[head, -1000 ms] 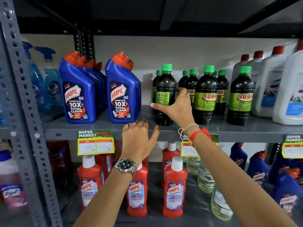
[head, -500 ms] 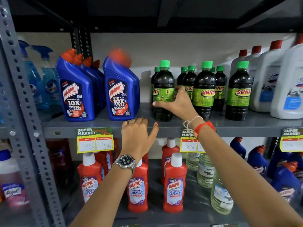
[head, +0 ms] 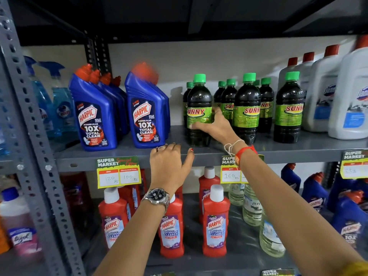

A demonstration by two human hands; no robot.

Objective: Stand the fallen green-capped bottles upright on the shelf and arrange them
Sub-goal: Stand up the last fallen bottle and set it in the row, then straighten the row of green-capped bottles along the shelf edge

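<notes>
Several dark green-capped Sunny bottles stand upright on the grey shelf. The front left green-capped bottle shows its label to me, and my right hand grips its lower body from the right. Two more front bottles stand to its right, a middle bottle and a right bottle, with others behind them. My left hand rests on the shelf's front edge, fingers curled over the lip, just left of the held bottle.
Blue Harpic bottles stand left of the green-capped row, white jugs to its right. Blue spray bottles sit far left behind a grey upright post. Red Harpic bottles and clear bottles fill the lower shelf. Price tags hang from the edge.
My right hand has turned the front left bottle, so its Sunny label now faces me. My left hand has stayed on the shelf edge.
</notes>
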